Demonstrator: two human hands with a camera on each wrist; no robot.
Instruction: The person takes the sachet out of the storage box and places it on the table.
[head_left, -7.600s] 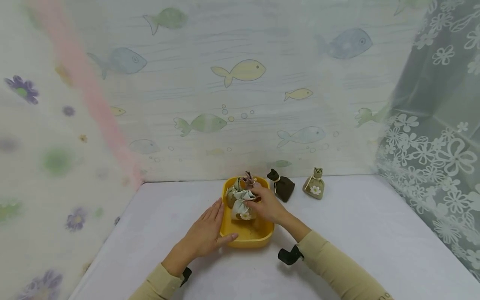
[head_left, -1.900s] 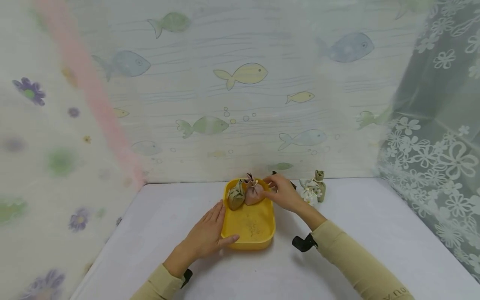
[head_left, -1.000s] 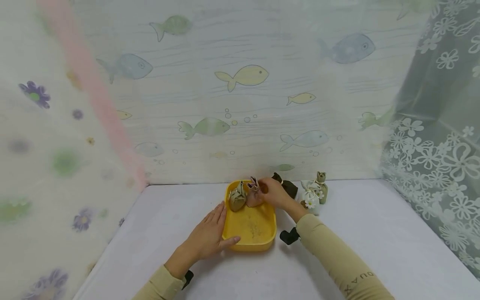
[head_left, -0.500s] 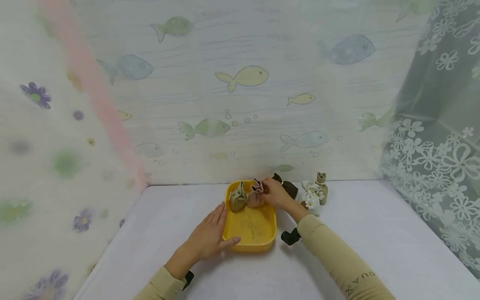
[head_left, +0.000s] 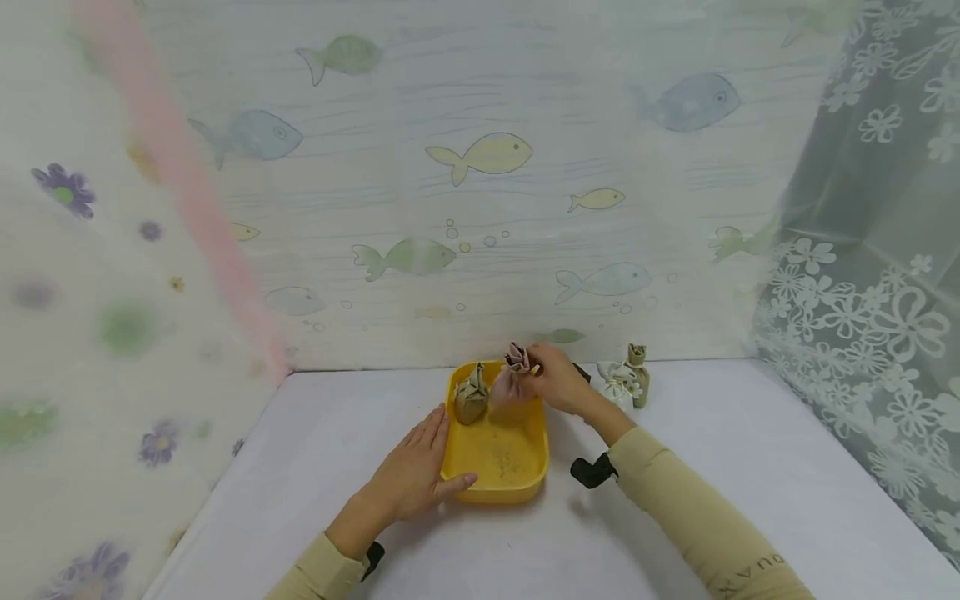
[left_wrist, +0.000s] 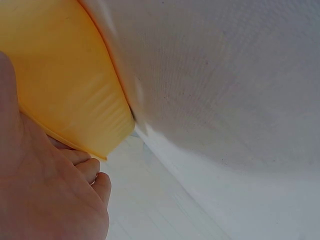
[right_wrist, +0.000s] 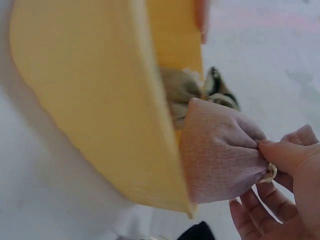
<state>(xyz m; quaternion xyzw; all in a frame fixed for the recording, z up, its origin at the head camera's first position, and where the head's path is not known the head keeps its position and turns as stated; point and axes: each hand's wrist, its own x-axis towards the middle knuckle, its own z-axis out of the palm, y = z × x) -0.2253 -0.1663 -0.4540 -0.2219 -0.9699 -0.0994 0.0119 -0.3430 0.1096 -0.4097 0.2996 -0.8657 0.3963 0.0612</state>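
Left hand: low centre of the head view, the left hand (head_left: pixel 408 479) lies flat against the near-left corner of the yellow tray (head_left: pixel 495 487) — fingers straight along the rim, thumb on the front edge, holding nothing; the left wrist view shows the palm (left_wrist: pixel 45 195) pressed to the tray's outer wall (left_wrist: pixel 60 85).

Tray: the yellow tray sits on the white counter (head_left: pixel 712 433) at centre frame, its bare floor showing a faint sprig print.

Olive pouch: a small olive-brown drawstring pouch (head_left: pixel 471 398) stands upright in the tray's far-left corner, untouched.

Right hand: just beyond the tray's far-right rim, the right hand (head_left: pixel 558 385) pinches the tied neck of a pink pouch (head_left: pixel 510 379) — thumb and fingers closed on the gather, as the right wrist view shows (right_wrist: pixel 285 160).

Pink pouch: the pink pouch (right_wrist: pixel 220 157) hangs tilted at the tray's far-right edge, its body level with the rim (right_wrist: pixel 100 110); whether it touches the tray floor cannot be told.

Beyond the hand: to the right of centre, near the back wall, a white pouch with a flower (head_left: pixel 617 387) and a green-brown pouch (head_left: pixel 637 375) stand just beside each other on the counter.

Backdrop: a fish-print curtain (head_left: pixel 480 154) fills the upper frame, with lace (head_left: pixel 862 308) at right.
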